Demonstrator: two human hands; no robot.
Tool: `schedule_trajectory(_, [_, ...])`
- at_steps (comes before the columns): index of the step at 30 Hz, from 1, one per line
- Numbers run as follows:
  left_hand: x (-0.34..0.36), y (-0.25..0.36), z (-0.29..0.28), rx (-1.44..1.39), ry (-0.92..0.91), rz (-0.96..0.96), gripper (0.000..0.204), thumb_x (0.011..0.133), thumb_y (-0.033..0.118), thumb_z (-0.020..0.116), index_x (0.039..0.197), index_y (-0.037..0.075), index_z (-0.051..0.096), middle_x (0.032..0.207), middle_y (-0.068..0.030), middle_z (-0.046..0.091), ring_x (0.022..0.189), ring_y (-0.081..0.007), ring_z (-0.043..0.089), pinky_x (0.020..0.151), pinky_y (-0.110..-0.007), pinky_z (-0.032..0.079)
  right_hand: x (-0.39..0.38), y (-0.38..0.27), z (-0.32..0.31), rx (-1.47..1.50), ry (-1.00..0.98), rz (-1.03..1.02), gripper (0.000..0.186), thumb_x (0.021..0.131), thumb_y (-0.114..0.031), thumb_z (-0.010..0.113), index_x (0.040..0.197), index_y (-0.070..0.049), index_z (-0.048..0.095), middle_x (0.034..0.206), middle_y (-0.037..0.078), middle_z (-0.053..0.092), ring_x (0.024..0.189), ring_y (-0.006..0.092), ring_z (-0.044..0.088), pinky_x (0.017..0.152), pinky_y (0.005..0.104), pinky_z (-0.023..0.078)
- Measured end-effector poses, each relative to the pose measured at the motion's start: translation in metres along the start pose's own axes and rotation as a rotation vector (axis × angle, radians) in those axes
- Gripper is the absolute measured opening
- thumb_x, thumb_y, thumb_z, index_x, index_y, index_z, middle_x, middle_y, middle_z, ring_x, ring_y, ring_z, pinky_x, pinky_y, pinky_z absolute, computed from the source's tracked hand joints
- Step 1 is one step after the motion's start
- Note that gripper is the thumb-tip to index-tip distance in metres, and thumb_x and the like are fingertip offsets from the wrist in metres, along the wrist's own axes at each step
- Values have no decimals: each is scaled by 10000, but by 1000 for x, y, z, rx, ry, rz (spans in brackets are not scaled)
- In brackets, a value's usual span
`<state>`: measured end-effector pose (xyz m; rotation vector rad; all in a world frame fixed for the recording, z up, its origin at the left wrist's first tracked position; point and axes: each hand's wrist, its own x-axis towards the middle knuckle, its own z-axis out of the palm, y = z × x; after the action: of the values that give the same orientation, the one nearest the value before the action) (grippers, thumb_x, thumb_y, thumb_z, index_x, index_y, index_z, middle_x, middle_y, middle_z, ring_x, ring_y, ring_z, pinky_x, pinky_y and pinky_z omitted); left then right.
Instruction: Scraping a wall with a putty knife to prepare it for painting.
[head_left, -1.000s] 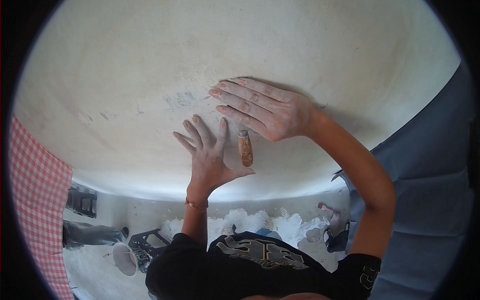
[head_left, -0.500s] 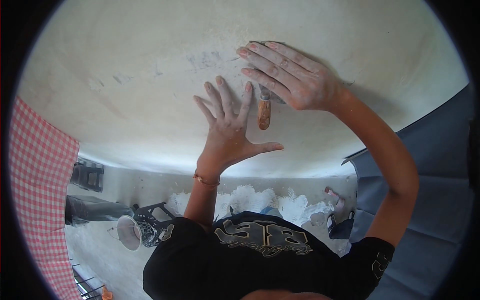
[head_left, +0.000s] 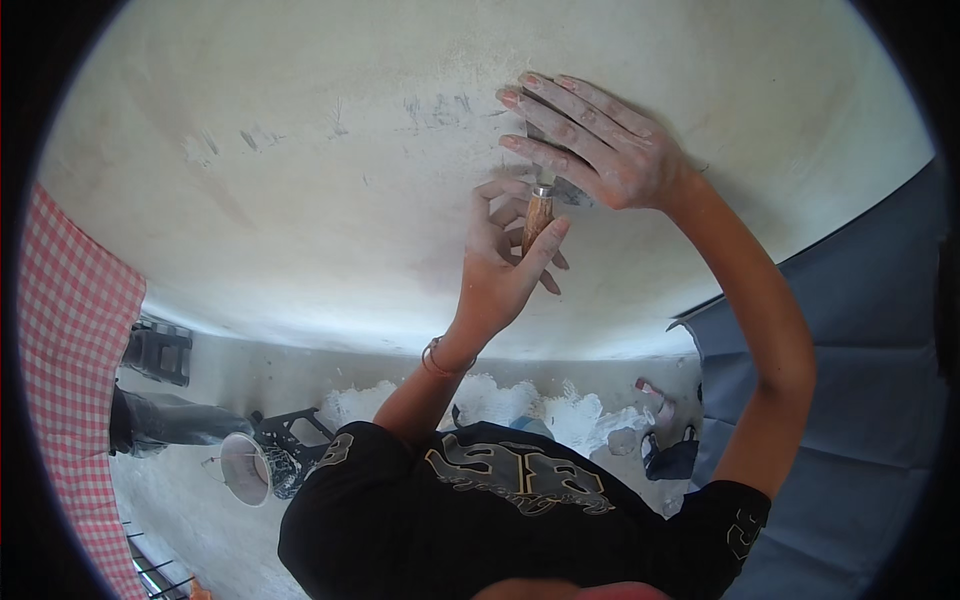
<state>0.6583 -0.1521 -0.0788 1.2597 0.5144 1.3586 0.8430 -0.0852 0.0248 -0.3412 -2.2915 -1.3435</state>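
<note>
Against the pale plastered surface sits a putty knife with a worn wooden handle (head_left: 538, 217) and a wide metal blade mostly under my right hand. My left hand (head_left: 497, 245) is closed around that handle, thumb along its near side and fingertips showing beyond it. White dust coats my right hand (head_left: 603, 150), whose fingers lie stretched out across the blade and the wall (head_left: 330, 200). Only parts of the blade show between and below those fingers. Grey scuff marks run to the left of the hands.
Lower left, a whitish bucket (head_left: 246, 469) stands beside a dark stool (head_left: 297, 432). A red-checked cloth (head_left: 70, 390) hangs at the left, a blue-grey sheet (head_left: 860, 400) at the right. White splatter (head_left: 580, 412) covers part of the floor. Someone's trouser leg (head_left: 180, 420) shows at left.
My left hand has gone from spread fingers beside the putty knife to a grip on its handle. The right hand stays flat over the blade.
</note>
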Motion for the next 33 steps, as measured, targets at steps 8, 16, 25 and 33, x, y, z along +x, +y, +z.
schedule_trajectory(8, [29, -17, -1, -64, -341, -132, 318, 1158, 349, 445, 1058, 47, 439, 620, 16, 460, 470, -93, 482, 435, -262, 459, -5, 3, 13, -20, -3, -7, 403, 936, -193, 604, 1317, -144, 723, 1468, 62, 657, 1375, 247, 606, 1206, 407, 465])
schedule_trajectory(16, [36, -21, -3, 36, -262, -109, 390, 1165, 414, 393, 938, 101, 440, 599, 45, 423, 477, -52, 381, 438, -221, 299, 0, 2, 14, -24, -14, 31, 394, 942, -184, 604, 1315, -122, 719, 1483, 66, 645, 1373, 246, 609, 1206, 390, 463])
schedule_trajectory(25, [35, -20, -11, 47, -177, -177, 346, 1168, 367, 411, 969, 85, 436, 593, 37, 426, 455, -60, 398, 427, -238, 348, -3, 3, 31, -16, -7, -15, 401, 943, -157, 610, 1328, -100, 707, 1466, 54, 658, 1379, 228, 606, 1192, 379, 476])
schedule_trajectory(33, [12, -35, -16, 175, -119, -95, 316, 1159, 287, 435, 1116, -4, 549, 665, -49, 554, 519, -135, 531, 478, -288, 451, -25, -120, 13, 443, 361, 1026, 465, 1077, -75, 503, 1524, 54, 502, 1564, 249, 510, 1448, 358, 512, 1192, 420, 403])
